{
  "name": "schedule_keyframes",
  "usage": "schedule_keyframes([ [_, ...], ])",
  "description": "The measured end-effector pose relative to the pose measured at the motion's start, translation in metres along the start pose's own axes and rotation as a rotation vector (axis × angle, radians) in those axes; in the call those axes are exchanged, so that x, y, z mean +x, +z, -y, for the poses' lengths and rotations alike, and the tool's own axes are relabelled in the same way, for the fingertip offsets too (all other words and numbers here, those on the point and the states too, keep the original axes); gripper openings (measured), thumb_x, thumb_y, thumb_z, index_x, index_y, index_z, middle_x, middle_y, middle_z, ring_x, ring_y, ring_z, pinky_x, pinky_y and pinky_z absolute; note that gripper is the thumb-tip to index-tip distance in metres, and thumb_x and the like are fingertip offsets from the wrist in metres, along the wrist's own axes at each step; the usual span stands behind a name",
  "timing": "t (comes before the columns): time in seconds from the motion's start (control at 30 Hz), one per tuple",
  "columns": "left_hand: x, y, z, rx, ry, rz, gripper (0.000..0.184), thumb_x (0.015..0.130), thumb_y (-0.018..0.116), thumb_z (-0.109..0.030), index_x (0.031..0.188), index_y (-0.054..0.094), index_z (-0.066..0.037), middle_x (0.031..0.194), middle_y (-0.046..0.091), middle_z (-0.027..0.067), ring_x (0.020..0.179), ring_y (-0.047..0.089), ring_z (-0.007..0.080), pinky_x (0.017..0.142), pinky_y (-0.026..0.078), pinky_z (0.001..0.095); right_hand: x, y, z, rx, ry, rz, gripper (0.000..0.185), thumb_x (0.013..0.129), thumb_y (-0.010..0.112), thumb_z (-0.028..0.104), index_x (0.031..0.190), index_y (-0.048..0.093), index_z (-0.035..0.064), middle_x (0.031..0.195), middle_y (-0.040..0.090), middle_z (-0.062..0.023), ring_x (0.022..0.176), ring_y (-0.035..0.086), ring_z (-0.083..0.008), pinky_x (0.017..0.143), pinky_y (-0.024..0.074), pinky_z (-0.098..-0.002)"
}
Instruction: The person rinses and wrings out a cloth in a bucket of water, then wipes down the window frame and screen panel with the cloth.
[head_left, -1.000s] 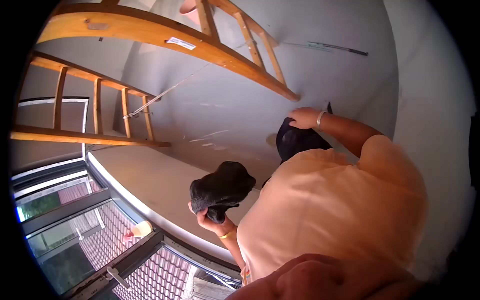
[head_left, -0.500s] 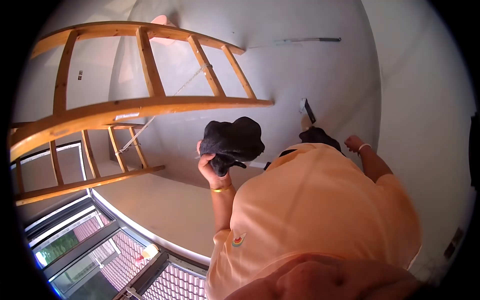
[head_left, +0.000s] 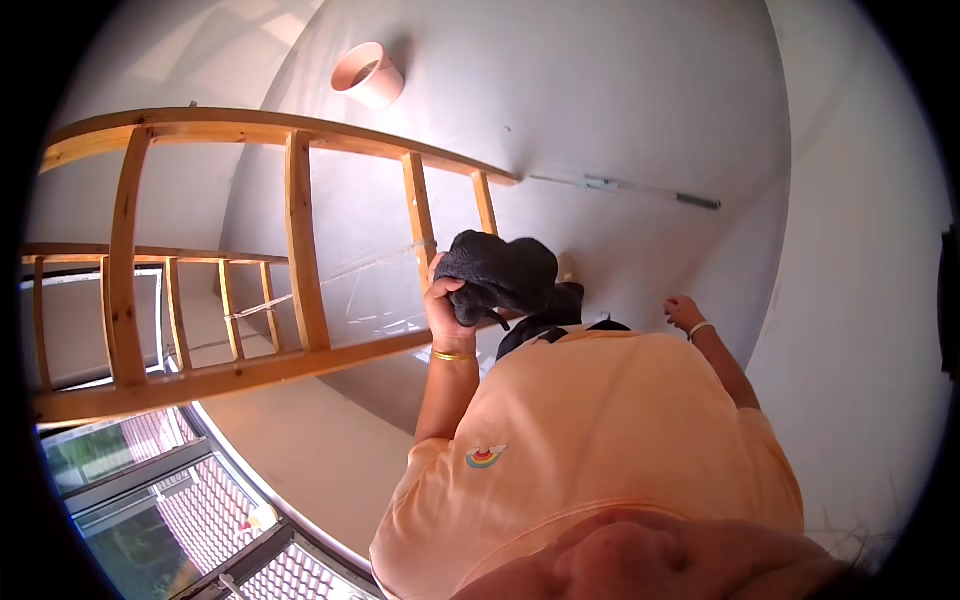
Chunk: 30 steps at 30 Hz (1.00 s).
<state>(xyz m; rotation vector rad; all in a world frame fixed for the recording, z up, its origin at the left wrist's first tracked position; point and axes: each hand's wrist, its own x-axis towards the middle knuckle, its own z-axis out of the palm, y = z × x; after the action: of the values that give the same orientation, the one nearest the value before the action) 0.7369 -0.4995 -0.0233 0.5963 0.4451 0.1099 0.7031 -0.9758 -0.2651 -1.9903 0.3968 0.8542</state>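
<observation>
A: What is nearest?

B: An orange shirt [head_left: 600, 430], with a rainbow badge [head_left: 485, 457] on the left chest

A: And the left hand [head_left: 443, 305]?

B: Raised in front of the body, a gold bangle [head_left: 453, 355] at the wrist. It grips a black cloth [head_left: 500, 270], the fingers closed over its left edge

A: So where is the cloth, exactly?

B: In that hand, up off the floor [head_left: 600, 110]. It is bunched and reaches out to the right of the fingers, with a thin strip hanging below

A: The right hand [head_left: 684, 312]?

B: Out at the side, well apart from the cloth, a pale bangle [head_left: 702, 327] on the wrist. Its fingers are curled; I can't tell whether they are fully closed or hold anything

A: Beyond the hands?

B: A wooden ladder [head_left: 250, 372] to the left, with a rope [head_left: 350, 270] running between its two halves

A: And farther off?

B: A pole [head_left: 697, 201] with a dark grip lies on the floor ahead. Past the ladder is a pink bucket [head_left: 375, 85], and at lower left a window [head_left: 140, 470]
</observation>
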Motion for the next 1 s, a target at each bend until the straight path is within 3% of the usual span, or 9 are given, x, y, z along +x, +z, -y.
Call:
schedule_keyframes([
  [0.27,0.244,0.071,-0.022,0.072,-0.119,-0.192,0.054,0.065,0.049,0.009,0.116,0.051,-0.008,0.111,0.058,0.0146,0.108,0.058,0.0355,0.097,0.051,0.0487,0.154,-0.119,0.102,0.032,0.037,-0.125,0.024,0.087,0.056,0.022,0.090,0.065,0.0002,0.079,0.065,-0.0104,0.059,0.063,-0.0203,0.050,0.0478,-0.0315],
  [0.37,0.335,0.104,-0.052,0.077,-0.102,-0.102,0.049,0.066,0.048,0.008,0.113,0.051,-0.004,0.111,0.057,0.0154,0.108,0.058,0.0345,0.097,0.051,0.0495,0.284,-0.186,-0.021,0.775,0.241,0.389,0.016,0.087,0.057,0.018,0.083,0.063,0.0045,0.077,0.062,-0.0089,0.057,0.057,-0.0194,0.047,0.0440,-0.0312],
  [0.4,0.355,0.135,-0.066,0.115,-0.074,-0.174,0.047,0.066,0.048,0.007,0.112,0.049,-0.002,0.111,0.057,0.0161,0.107,0.058,0.0343,0.096,0.051,0.0500,0.255,-0.193,0.049,0.560,0.269,0.022,0.016,0.088,0.054,0.018,0.076,0.059,0.0096,0.073,0.059,-0.0074,0.055,0.050,-0.0185,0.047,0.0416,-0.0315],
  [0.5,0.430,0.172,-0.086,0.080,-0.005,-0.268,0.047,0.067,0.048,0.007,0.113,0.048,-0.002,0.111,0.058,0.0170,0.105,0.058,0.0347,0.095,0.052,0.0498,0.290,-0.214,0.135,0.297,0.421,-0.320,0.020,0.088,0.052,0.024,0.079,0.062,0.0089,0.074,0.064,-0.0107,0.055,0.057,-0.0236,0.049,0.0459,-0.0381],
  [0.67,0.570,0.187,-0.121,-0.028,0.091,-0.161,0.040,0.068,0.047,0.005,0.107,0.054,0.002,0.108,0.062,0.0178,0.103,0.061,0.0355,0.095,0.052,0.0484,0.464,-0.267,0.306,0.093,0.374,-0.195,0.025,0.088,0.050,0.023,0.077,0.063,0.0053,0.070,0.063,-0.0120,0.054,0.059,-0.0233,0.049,0.0472,-0.0369],
  [0.77,0.643,0.200,-0.152,-0.125,0.169,-0.334,0.039,0.068,0.047,0.004,0.106,0.057,0.003,0.105,0.064,0.0175,0.101,0.062,0.0356,0.094,0.053,0.0480,0.583,-0.297,0.449,-0.053,0.243,-0.127,0.028,0.089,0.049,0.023,0.077,0.063,0.0031,0.067,0.063,-0.0127,0.053,0.060,-0.0231,0.049,0.0480,-0.0363],
  [0.9,0.715,0.218,-0.206,-0.188,0.289,-0.462,0.044,0.071,0.045,0.004,0.114,0.055,0.003,0.107,0.062,0.0179,0.103,0.061,0.0354,0.093,0.052,0.0471,0.747,-0.317,0.708,-0.199,-0.104,-0.126,0.031,0.089,0.047,0.022,0.075,0.064,0.0002,0.063,0.063,-0.0137,0.052,0.061,-0.0229,0.048,0.0490,-0.0353],
  [0.93,0.733,0.213,-0.217,-0.214,0.327,-0.484,0.044,0.072,0.045,0.004,0.115,0.054,0.003,0.109,0.061,0.0184,0.103,0.061,0.0353,0.093,0.052,0.0471,0.804,-0.311,0.760,-0.396,-0.237,-0.203,0.031,0.094,0.049,0.023,0.076,0.060,0.0009,0.065,0.061,-0.0073,0.051,0.060,-0.0169,0.042,0.0453,-0.0312],
  [1.0,0.775,0.196,-0.240,-0.285,0.366,-0.508,0.042,0.074,0.047,0.002,0.115,0.054,0.005,0.109,0.062,0.0197,0.101,0.062,0.0365,0.090,0.054,0.0463,0.844,-0.283,0.899,-0.212,-0.324,-0.087,0.025,0.094,0.053,0.024,0.097,0.063,0.0016,0.075,0.064,-0.0067,0.057,0.061,-0.0148,0.045,0.0460,-0.0281],
])
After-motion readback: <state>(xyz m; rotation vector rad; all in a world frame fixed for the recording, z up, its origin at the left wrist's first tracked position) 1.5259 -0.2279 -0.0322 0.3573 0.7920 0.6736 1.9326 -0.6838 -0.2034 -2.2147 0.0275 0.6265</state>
